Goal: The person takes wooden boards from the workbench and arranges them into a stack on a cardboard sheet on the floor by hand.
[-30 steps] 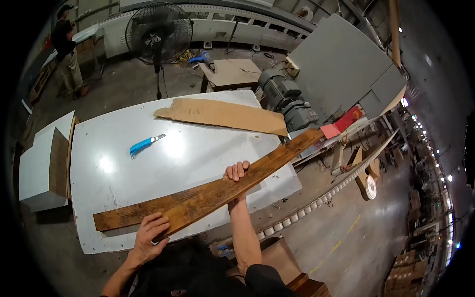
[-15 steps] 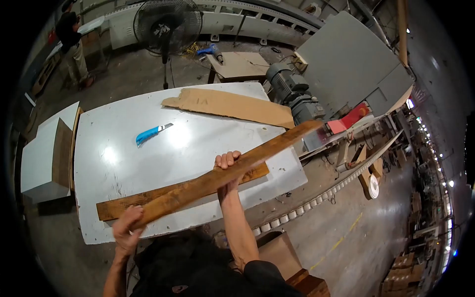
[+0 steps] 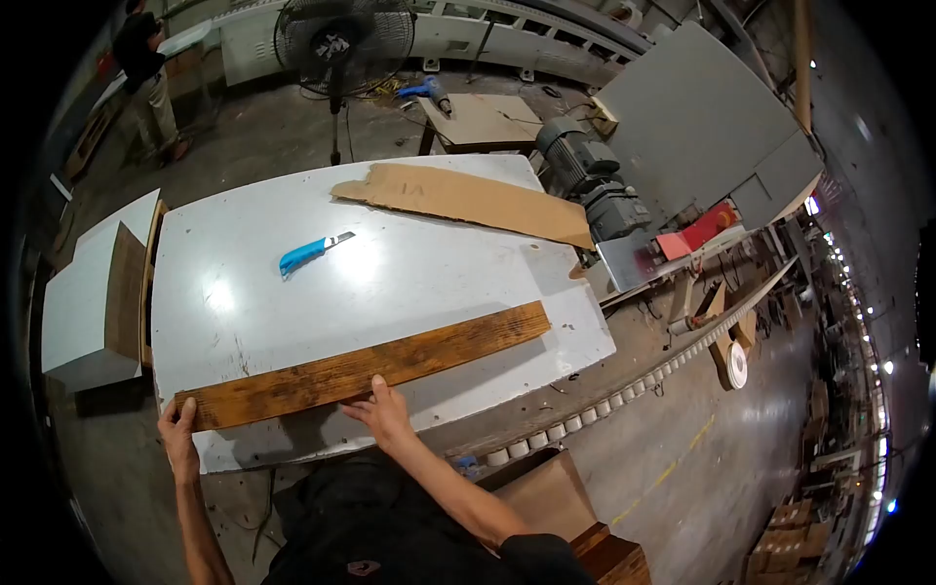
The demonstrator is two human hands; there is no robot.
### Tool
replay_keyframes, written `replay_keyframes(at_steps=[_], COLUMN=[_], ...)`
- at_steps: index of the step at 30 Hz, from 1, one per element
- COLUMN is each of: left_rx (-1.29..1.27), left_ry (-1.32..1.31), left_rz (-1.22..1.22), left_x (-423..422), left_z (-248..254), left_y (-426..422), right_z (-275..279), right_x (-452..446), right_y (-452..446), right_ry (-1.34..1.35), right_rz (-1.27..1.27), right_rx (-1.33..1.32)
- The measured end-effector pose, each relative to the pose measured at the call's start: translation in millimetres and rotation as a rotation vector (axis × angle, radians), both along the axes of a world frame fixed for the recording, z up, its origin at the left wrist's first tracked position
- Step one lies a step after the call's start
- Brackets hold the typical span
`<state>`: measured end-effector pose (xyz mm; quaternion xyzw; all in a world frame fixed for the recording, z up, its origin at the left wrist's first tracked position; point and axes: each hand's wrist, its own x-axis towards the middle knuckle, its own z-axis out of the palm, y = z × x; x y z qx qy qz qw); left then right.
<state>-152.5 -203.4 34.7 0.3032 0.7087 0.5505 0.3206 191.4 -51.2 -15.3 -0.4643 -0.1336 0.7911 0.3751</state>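
Observation:
A brown wooden plank (image 3: 361, 369) with dark grain lies slantwise over the front of the white table (image 3: 234, 322). My left hand (image 3: 179, 435) grips its left end, fingertips at the corner. Near the middle of the plank's front edge is my right hand (image 3: 386, 415), one digit against the edge and the other fingers reaching under it. Only one plank can be made out; whether another lies beneath is hidden. Behind it rests a blue-handled knife (image 3: 304, 256), its blade exposed. A torn cardboard strip (image 3: 468, 203) lies along the table's back edge.
At the right back stand a grey motor (image 3: 580, 156) and a large grey panel (image 3: 697, 117). White boxy pieces (image 3: 83, 312) are at the left. Farther back are a fan (image 3: 341, 44), a small table (image 3: 487, 119) with a blue tool, and a person (image 3: 146, 78).
The upper plank has come down and left from its slanted position across the lower one, leaving one plank visible. My left hand moved left; my right hand shifted down and left to the front edge.

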Motion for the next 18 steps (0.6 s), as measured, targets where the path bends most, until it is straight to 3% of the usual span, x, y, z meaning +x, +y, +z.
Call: replay_keyframes(at_steps=[1,2,3,5,7,9,10,11,13,16,18], left_rx=[-0.047,-0.079,-0.226,-0.281,-0.238,-0.193,-0.164,-0.129,-0.136,-0.185,-0.227], left_ry=[0.022,0.191,0.275,0.173,0.076,0.019,0.012,0.006,0.054,0.076,0.072], left_rz=[-0.045,0.108,0.097,0.162,0.114,0.084,0.070,0.048,-0.003,-0.043,-0.024], left_x=[-10.2,-22.7,-24.7,-34.9,-20.7,-11.4,-11.1,-10.3,-6.8,-14.1,-24.3], left_z=[-17.4,-59.0,-63.0,-89.9,-74.1,-66.6,-66.9,-67.7,-55.2,-57.1,-70.6], left_y=[-2.7,-7.9,-7.0,-12.1,-2.9,1.4,3.7,10.4,12.0,9.3,4.8], right_z=[-6.5,-6.1,-2.1,18.7,29.5,36.2,23.8,54.7,12.8,-23.9,-58.0], right_x=[9.7,22.4,36.9,66.8,102.5,145.7,173.3,188.7,246.1,289.5,303.4], right_y=[2.8,4.4,7.6,15.0,35.9,80.2,110.3,128.0,182.0,224.2,230.6], right_ry=[0.029,0.014,0.000,-0.239,-0.444,-0.949,-1.033,-1.125,-1.456,-1.711,-1.663], right_rz=[0.141,0.321,0.499,0.693,0.553,0.288,0.134,0.097,-0.031,0.028,0.191], right_rx=[0.016,0.045,0.076,0.205,0.514,0.964,0.992,0.899,0.978,0.860,0.812])
